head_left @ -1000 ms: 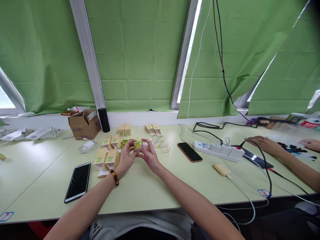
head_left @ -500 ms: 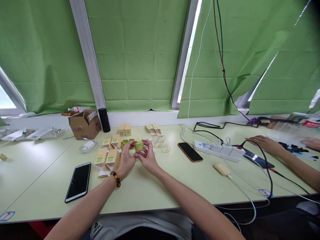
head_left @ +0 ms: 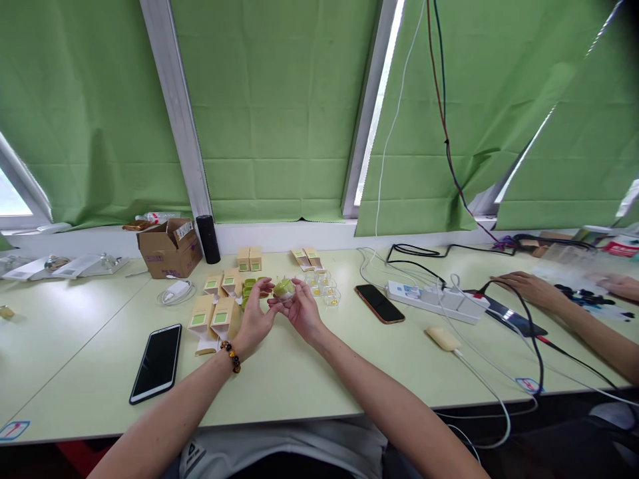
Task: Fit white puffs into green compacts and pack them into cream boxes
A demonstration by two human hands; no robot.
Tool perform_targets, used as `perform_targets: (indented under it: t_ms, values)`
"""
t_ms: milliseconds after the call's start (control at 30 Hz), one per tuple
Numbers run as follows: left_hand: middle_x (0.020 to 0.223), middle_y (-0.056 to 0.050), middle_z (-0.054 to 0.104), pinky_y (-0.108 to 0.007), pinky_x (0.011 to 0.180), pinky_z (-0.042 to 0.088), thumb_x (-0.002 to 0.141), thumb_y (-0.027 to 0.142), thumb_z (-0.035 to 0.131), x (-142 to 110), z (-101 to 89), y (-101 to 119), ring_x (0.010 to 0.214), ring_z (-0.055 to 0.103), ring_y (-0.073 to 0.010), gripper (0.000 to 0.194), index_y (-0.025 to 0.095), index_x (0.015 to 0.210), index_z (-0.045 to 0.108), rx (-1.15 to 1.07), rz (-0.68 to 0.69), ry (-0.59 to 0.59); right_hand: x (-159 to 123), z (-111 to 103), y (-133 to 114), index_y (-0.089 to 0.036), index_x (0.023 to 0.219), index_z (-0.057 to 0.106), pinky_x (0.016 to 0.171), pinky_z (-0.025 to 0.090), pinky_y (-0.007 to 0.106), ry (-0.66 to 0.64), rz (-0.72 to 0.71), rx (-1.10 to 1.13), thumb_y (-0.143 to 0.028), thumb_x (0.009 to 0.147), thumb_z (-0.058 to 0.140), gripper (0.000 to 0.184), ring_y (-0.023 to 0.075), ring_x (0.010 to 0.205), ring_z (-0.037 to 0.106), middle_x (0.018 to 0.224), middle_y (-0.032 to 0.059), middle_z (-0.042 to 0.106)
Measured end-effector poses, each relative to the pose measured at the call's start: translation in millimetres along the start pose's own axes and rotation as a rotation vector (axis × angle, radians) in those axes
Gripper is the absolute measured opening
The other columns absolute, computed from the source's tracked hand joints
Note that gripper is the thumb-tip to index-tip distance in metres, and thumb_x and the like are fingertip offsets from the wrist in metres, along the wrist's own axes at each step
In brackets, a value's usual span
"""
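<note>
1. Presently, holding in the fingers of the right hand [head_left: 303,314] a small green-and-clear case [head_left: 284,289].
2. Approaching the same case from its left side with the left hand [head_left: 256,320], thumb and index finger spread apart — touching or only very near, cannot tell.
3. For the case, a place in the air, above the pale table [head_left: 289,386], between both hands.
4. Around the left wrist, a beaded bracelet [head_left: 231,358].
5. Just beyond the left fingers, green pieces [head_left: 249,286]; more to the left, tan boxes [head_left: 224,318] with green labels.
6. Just beside the right hand, to its right, clear cups [head_left: 332,297] in a group, with small yellow parts inside.
7. Near the left forearm, a white-edged phone [head_left: 156,364]; right of the cups, an orange-edged phone [head_left: 379,304] beside a white power strip [head_left: 429,299].
8. Farther right — the hand of another person [head_left: 524,286], near a dark phone [head_left: 516,317].
</note>
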State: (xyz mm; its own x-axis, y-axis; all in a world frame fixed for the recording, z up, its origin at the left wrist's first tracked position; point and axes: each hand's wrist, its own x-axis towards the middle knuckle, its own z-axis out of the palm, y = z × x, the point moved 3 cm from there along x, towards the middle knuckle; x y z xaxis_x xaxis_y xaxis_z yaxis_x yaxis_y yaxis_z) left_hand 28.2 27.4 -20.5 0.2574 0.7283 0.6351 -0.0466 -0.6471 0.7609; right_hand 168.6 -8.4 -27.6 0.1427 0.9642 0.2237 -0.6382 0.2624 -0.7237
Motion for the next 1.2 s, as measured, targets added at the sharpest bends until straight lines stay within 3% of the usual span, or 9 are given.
perform_targets:
  t_ms: [333, 633, 867, 1033, 1200]
  values:
    - [0.130, -0.009, 0.064, -0.040, 0.102, 0.049, 0.093, 0.025, 0.069, -1, 1.9, -7, 0.113, 0.061, -0.0231, 0.041, 0.026, 0.133, 0.059, 0.008, -0.028, -0.024, 1, -3, 7, -0.020, 0.109, 0.062, 0.078, 0.063, 0.039, -0.036, 0.214, 0.035, -0.050, 0.102, 0.056, 0.032, 0.0223, 0.074, 0.077, 0.085, 0.0073, 0.078]
    - [0.124, -0.009, 0.064, -0.040, 0.101, 0.049, 0.093, 0.022, 0.067, 1, 0.1, -2, 0.112, 0.061, -0.0233, 0.035, 0.026, 0.127, 0.064, 0.035, 0.027, -0.028, -2, -1, 8, -0.018, 0.115, 0.065, 0.081, 0.062, 0.044, -0.109, 0.218, 0.031, -0.049, 0.103, 0.050, 0.037, 0.0262, 0.082, 0.077, 0.088, 0.0114, 0.079]
    - [0.133, -0.010, 0.064, -0.042, 0.106, 0.049, 0.096, 0.026, 0.065, 1, -0.5, -7, 0.118, 0.062, -0.0254, 0.037, 0.027, 0.133, 0.065, -0.019, 0.031, -0.035, -2, -3, 0, -0.024, 0.107, 0.063, 0.078, 0.063, 0.039, -0.091, 0.091, 0.060, -0.038, 0.095, 0.070, 0.020, 0.0215, 0.089, 0.076, 0.106, 0.0051, 0.080]
    - [0.140, -0.011, 0.060, -0.042, 0.107, 0.048, 0.098, 0.026, 0.060, 3, -3.8, -7, 0.122, 0.060, -0.0252, 0.040, 0.027, 0.139, 0.062, 0.034, 0.019, -0.027, 1, -6, -4, -0.027, 0.113, 0.061, 0.083, 0.063, 0.042, -0.014, -0.058, -0.057, -0.038, 0.080, 0.087, 0.044, 0.0216, 0.090, 0.075, 0.102, 0.0021, 0.076]
    - [0.140, -0.012, 0.060, -0.041, 0.101, 0.052, 0.101, 0.033, 0.058, 3, -4.4, -8, 0.117, 0.061, -0.0243, 0.042, 0.025, 0.142, 0.058, 0.072, -0.008, -0.039, 1, -9, -2, -0.028, 0.117, 0.058, 0.083, 0.065, 0.042, 0.116, -0.217, -0.370, -0.039, 0.068, 0.094, 0.062, 0.0213, 0.097, 0.068, 0.107, 0.0016, 0.065]
